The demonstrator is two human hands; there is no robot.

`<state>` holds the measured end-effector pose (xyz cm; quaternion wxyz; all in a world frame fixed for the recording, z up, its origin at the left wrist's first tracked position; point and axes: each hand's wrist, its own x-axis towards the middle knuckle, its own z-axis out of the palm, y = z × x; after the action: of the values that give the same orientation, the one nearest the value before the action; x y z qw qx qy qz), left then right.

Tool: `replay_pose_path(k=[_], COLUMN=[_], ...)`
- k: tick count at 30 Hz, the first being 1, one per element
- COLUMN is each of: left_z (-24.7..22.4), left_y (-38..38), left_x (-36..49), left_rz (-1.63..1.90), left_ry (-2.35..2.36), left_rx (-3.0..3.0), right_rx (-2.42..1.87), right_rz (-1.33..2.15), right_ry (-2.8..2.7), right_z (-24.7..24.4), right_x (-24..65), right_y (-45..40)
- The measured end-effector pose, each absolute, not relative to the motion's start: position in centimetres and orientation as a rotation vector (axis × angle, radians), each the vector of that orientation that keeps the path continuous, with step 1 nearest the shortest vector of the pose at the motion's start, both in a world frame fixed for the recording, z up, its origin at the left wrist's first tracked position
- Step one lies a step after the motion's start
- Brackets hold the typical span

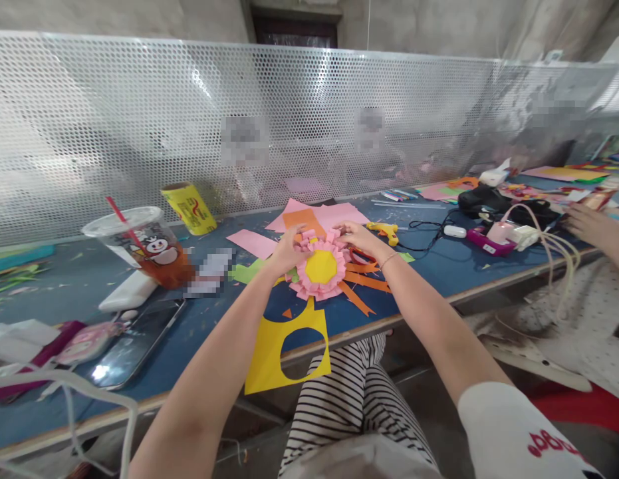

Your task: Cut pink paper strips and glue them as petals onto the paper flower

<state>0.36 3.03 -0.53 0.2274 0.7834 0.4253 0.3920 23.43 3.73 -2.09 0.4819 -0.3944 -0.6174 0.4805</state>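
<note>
A pink paper flower with folded petals and a yellow centre is held just above the table. My left hand grips its left edge, fingers closed on the petals. At the upper right edge, my right hand pinches the petals. Orange paper strips lie to the right of the flower, partly under my right wrist. Below it, a yellow paper sheet with round cut-outs hangs over the table's front edge. Pink paper sheets and an orange piece lie behind the flower.
To the left stand a plastic cup with a red straw and a yellow cup. A phone lies nearby. At right are a yellow glue gun, a purple power strip with cables, and another person's hand. A perforated metal screen stands behind.
</note>
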Motion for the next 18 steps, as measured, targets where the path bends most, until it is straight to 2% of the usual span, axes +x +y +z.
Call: replay_pose_path(k=[7,18], left_z=[-0.8,-0.4], left_y=[3.2,2.9], left_x=[0.1,0.2], left_rz=[1.168,1.224], left_ry=[1.064,1.065], left_rx=[2.202,2.092], right_rx=[-0.903,-0.85], right_rz=[1.426,1.48], right_ry=[-1.352,-1.357], right_z=[-1.8,-0.9], right_x=[23.2,22.6], right_y=[3.4,2.4])
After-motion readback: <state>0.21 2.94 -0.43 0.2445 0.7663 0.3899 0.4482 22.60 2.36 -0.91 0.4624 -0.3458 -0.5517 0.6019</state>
